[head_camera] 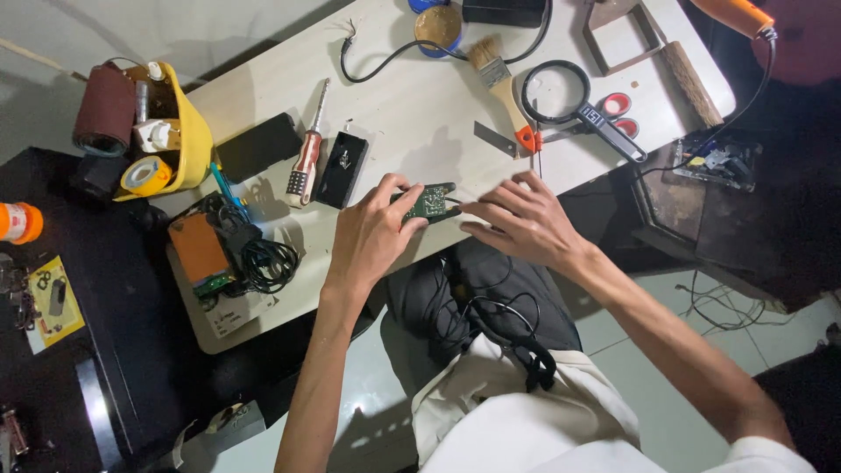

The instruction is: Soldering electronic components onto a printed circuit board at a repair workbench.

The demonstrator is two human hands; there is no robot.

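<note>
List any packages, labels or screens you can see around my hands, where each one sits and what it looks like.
Blister card: far left on the black surface, yellow rectangle holding small dark parts.
Tape roll: in the yellow holder at the table's left end, yellow with a pale printed band.
Bottle: left edge, orange with a white band.
No screens visible; the hands hold a green circuit board.

Small green circuit board [429,202] betw. my fingers looks matt; pale smooth laminate table [420,123] w/ slight sheen; wooden-handled paintbrush [499,79], bristles rough.
</note>
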